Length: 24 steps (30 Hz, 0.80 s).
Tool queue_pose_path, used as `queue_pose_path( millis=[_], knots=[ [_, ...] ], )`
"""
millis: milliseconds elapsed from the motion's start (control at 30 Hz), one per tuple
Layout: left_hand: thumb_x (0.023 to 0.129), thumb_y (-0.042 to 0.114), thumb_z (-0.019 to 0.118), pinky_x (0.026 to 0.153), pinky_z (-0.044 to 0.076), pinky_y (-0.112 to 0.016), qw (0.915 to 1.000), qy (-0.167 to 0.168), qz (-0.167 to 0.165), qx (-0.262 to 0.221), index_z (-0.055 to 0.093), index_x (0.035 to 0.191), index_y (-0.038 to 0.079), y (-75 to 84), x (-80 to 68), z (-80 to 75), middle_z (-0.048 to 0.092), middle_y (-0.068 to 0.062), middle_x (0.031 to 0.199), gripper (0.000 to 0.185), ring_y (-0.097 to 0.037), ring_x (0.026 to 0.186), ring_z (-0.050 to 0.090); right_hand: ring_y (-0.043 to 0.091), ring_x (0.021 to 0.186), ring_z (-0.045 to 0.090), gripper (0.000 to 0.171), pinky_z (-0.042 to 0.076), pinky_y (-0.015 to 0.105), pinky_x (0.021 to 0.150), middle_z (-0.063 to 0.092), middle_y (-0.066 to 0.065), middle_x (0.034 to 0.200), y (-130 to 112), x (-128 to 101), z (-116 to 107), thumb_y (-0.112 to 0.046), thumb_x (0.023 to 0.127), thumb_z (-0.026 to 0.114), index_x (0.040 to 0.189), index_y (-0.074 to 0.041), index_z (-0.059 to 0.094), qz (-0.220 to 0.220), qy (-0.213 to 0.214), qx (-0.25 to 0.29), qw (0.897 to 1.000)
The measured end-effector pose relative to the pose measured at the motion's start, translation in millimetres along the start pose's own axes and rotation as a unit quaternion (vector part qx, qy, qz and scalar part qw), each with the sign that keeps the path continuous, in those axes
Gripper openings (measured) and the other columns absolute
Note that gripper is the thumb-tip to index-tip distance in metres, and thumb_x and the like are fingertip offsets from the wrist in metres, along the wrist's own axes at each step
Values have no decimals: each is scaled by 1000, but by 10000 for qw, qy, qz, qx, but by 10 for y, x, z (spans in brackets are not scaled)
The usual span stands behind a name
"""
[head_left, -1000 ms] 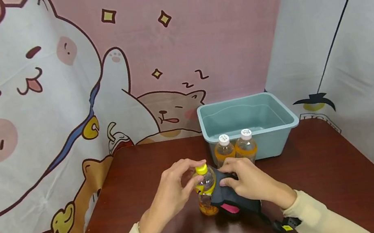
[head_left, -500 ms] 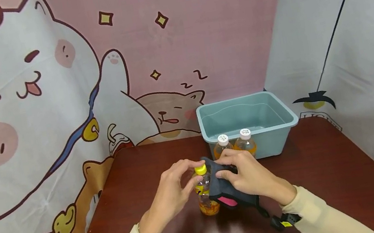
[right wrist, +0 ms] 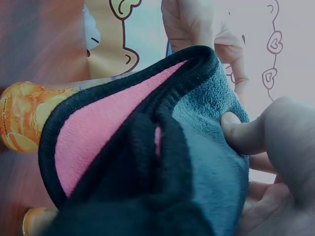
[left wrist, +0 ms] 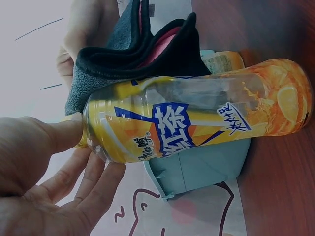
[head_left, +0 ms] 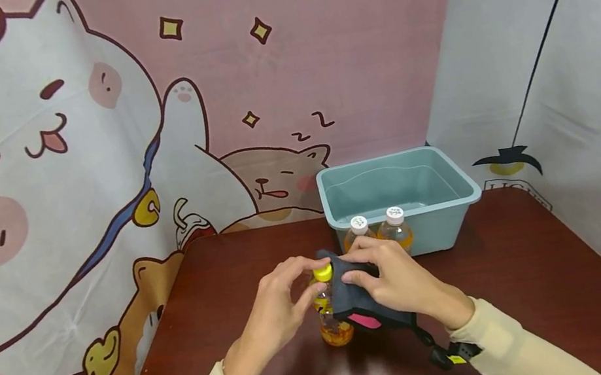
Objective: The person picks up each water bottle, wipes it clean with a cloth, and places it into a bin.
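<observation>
An iced tea bottle [left wrist: 197, 113] with a yellow cap [head_left: 323, 272] stands upright on the table, orange printing round its base. My left hand [head_left: 280, 317] pinches the cap and neck between thumb and fingers. With thumb and fingertips my right hand [head_left: 396, 277] grips a folded dark grey cloth [right wrist: 206, 128], edged in black and pink on its other side. The cloth lies against the bottle's right side and covers part of it in the head view. A loose end of the cloth hangs below my right hand.
Two bottles with white caps, a left one [head_left: 359, 227] and a right one [head_left: 396, 224], stand behind my right hand. A light blue plastic bin [head_left: 439, 230] is just behind them on the brown table [head_left: 252, 255]. A printed cloth backdrop [head_left: 359, 38] rises behind the table.
My right hand has shifted slightly left, bringing the cloth up beside the bottle's neck and over more of its side. The left hand has stayed on the cap.
</observation>
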<state>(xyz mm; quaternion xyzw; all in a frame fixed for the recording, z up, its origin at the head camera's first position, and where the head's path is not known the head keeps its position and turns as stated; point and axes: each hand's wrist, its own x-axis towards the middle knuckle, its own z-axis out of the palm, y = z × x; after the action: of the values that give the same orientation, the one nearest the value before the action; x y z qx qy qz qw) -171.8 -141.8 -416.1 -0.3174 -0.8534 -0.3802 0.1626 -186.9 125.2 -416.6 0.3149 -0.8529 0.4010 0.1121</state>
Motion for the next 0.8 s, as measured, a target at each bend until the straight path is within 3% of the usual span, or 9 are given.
queue_pose_path(
  millis=[567,800],
  knots=[
    [95,14,96,104,72,-49,9999,42,-96,-18,81,138,24,-4,-10,36,85,3,130,46,-18,118,80,3,84,60,23,55,22,66,74,-8,100,140,-90,22,-13,107,86,130,-10,89,111,-62,5,9999],
    [97,12,94,105,71,-51,9999,47,-27,-116,80,139,23,-4,-3,44,84,6,137,45,-18,122,80,2,87,62,25,55,22,71,76,-8,103,222,-160,71,-11,106,86,131,-9,88,324,-330,-105,9989]
  ],
)
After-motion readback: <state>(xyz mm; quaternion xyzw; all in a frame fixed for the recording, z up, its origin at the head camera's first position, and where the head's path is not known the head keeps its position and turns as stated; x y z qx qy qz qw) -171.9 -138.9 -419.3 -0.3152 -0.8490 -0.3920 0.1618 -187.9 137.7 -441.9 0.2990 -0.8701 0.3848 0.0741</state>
